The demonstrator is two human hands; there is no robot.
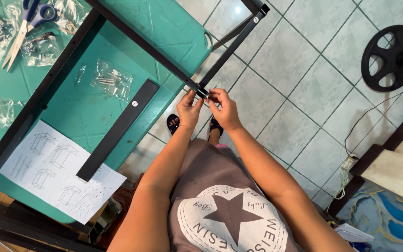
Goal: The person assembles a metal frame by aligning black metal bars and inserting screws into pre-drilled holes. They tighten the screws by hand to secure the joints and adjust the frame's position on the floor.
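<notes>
Bare arms, no sleeves; grey shirt (229, 205) with white star-in-circle print; dark sandals (172, 123).

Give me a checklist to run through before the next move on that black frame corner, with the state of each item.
1. Both hands at the frame corner: left hand and right hand pinch it: ok.
2. Bars meet at the corner: ok.
3. Screw seated: cannot tell, fingers cover it.
4. Screw bag on the green table: ok.
5. Instruction sheet lies flat, visible: ok.
</notes>
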